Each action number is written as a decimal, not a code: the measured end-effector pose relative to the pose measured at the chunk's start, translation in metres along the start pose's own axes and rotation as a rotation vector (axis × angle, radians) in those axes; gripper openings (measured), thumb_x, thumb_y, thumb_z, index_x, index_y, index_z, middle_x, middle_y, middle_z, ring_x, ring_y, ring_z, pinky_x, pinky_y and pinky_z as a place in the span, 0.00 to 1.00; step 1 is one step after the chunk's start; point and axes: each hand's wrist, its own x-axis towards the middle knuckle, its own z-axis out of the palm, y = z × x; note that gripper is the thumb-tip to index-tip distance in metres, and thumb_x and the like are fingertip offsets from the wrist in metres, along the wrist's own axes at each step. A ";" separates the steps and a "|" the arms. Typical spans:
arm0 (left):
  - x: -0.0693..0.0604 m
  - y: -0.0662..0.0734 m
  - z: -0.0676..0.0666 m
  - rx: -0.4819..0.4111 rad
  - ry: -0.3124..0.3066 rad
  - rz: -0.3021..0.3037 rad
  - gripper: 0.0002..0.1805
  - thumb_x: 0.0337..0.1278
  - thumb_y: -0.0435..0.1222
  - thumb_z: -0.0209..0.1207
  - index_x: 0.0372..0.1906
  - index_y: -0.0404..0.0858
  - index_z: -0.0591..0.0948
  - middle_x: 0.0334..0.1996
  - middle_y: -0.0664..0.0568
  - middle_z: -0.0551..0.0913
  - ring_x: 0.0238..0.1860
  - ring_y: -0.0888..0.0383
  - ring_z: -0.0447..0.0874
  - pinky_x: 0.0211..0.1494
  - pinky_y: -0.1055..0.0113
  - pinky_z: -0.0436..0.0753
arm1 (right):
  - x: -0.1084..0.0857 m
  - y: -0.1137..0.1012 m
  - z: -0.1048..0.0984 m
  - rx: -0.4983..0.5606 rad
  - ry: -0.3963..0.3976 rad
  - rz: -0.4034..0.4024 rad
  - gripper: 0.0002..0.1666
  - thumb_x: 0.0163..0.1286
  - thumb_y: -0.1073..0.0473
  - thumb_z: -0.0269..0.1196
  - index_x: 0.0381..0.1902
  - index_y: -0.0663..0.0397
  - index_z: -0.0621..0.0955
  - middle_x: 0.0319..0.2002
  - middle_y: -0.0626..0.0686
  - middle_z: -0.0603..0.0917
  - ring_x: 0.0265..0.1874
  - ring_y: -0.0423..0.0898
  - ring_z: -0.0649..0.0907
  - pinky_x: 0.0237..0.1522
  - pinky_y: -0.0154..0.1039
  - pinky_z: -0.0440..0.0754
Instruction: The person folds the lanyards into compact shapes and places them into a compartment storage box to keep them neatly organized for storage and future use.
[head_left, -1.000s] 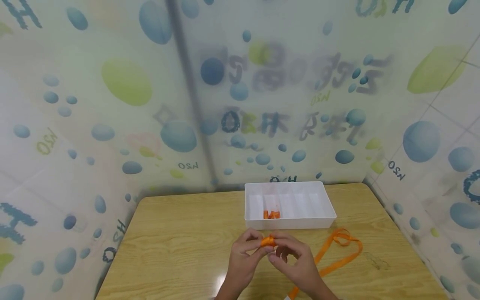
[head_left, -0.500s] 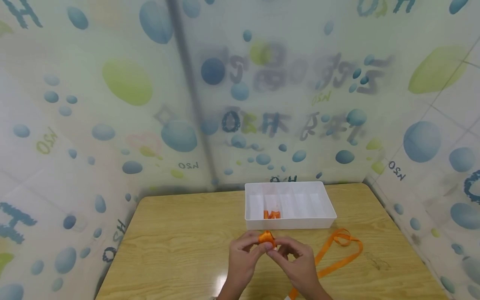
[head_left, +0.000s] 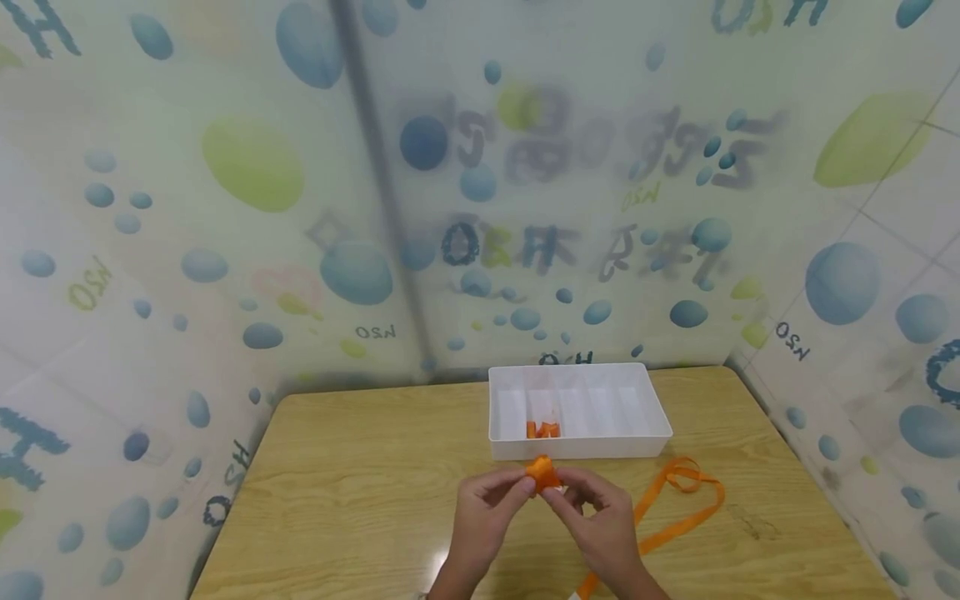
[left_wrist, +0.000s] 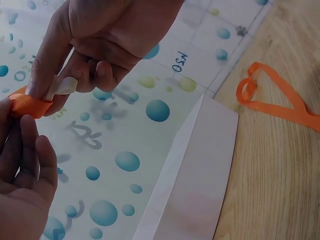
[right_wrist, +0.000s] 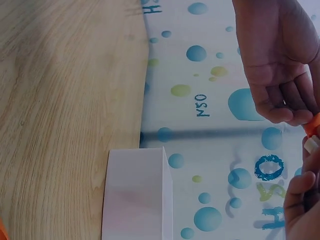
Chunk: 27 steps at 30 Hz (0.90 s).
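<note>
Two hands [head_left: 482,510] [head_left: 603,518] pinch folded orange ribbon [head_left: 543,473], its long axis apparently hand-to-hand.

Wrist views look dimmer; glare spots the table [head_left: 360,483].

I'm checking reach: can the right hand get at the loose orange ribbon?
Probably yes: the loose ribbon lies beside the right hand with nothing visible between, though that hand pinches an orange piece.

From the head, I look forward and down at the bench [head_left: 352,492]. From each wrist, I look closer, tipped sideways; both wrist views share the hands [head_left: 480,517] and the white box [head_left: 581,449].
</note>
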 end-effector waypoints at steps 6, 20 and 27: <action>0.002 -0.003 0.000 -0.022 -0.018 -0.053 0.10 0.59 0.25 0.64 0.39 0.18 0.82 0.38 0.43 0.88 0.39 0.59 0.87 0.46 0.63 0.85 | 0.002 -0.001 -0.001 0.002 0.009 0.042 0.13 0.55 0.78 0.70 0.37 0.62 0.86 0.25 0.47 0.84 0.18 0.39 0.74 0.19 0.32 0.72; 0.008 -0.008 0.000 0.002 0.040 0.020 0.08 0.57 0.27 0.66 0.38 0.24 0.85 0.38 0.40 0.87 0.41 0.53 0.86 0.45 0.63 0.85 | -0.001 -0.002 -0.001 0.014 -0.040 0.105 0.12 0.56 0.74 0.71 0.39 0.60 0.88 0.22 0.47 0.84 0.19 0.40 0.76 0.22 0.34 0.76; 0.009 -0.011 0.002 0.012 0.037 0.048 0.06 0.56 0.26 0.67 0.37 0.25 0.85 0.37 0.39 0.86 0.39 0.53 0.86 0.43 0.62 0.86 | 0.001 0.003 0.000 -0.005 -0.019 0.068 0.11 0.56 0.74 0.71 0.37 0.59 0.88 0.24 0.47 0.85 0.18 0.39 0.74 0.21 0.32 0.74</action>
